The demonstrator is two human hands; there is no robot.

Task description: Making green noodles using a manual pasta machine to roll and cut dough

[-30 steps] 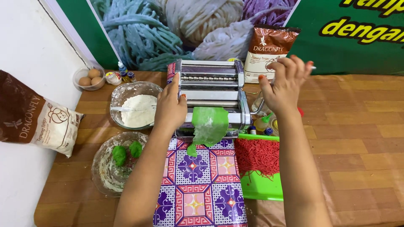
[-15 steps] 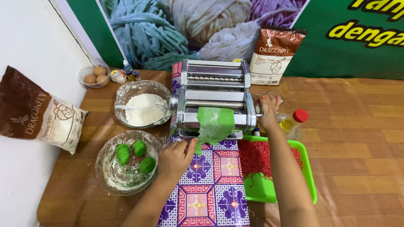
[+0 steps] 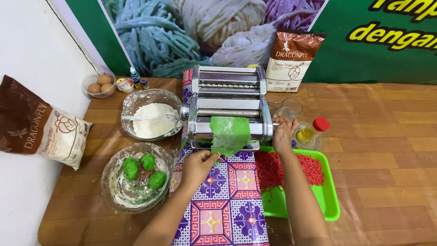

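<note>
Wood-grain bench (image 3: 387,136) beneath a green backdrop: a chrome pasta machine (image 3: 229,107) feeds out a smooth green dough sheet (image 3: 230,135), its lower edge pinched by the left hand (image 3: 199,165); the right hand (image 3: 283,135) grips the crank beside red noodles (image 3: 282,168).

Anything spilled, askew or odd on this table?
Minor mess only. Flour dusts the wooden table between the flour bowl and the dough bowl. Red noodle strands straggle over the green tray's near-left rim. The pasta machine sits square.
</note>
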